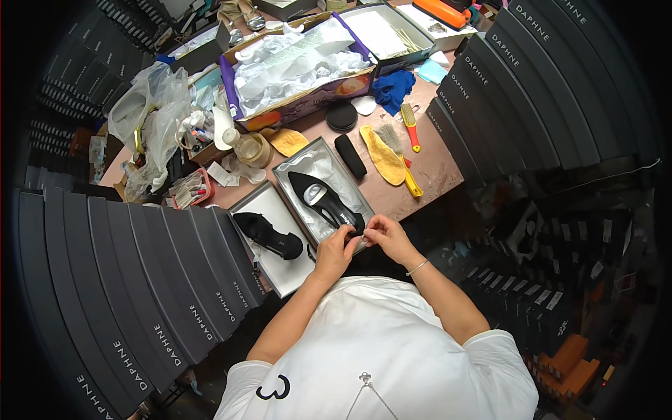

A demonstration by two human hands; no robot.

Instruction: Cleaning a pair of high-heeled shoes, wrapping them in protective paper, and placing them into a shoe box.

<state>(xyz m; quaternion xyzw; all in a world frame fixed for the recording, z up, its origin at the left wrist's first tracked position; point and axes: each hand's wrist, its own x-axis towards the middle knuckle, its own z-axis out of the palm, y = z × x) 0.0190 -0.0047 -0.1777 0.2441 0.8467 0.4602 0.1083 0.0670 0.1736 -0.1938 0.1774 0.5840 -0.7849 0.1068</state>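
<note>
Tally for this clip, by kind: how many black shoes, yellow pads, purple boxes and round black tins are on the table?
Black shoes: 2
Yellow pads: 2
Purple box: 1
Round black tin: 1
Total: 6

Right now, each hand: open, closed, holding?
Left hand: closed on boxed black shoe, heel end.
Right hand: pinched closed; whether it holds anything can't be told.

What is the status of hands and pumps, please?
Left hand at black pump, heel end; right hand close beside. Second pump on shoebox lid. No obstruction visible.
</note>
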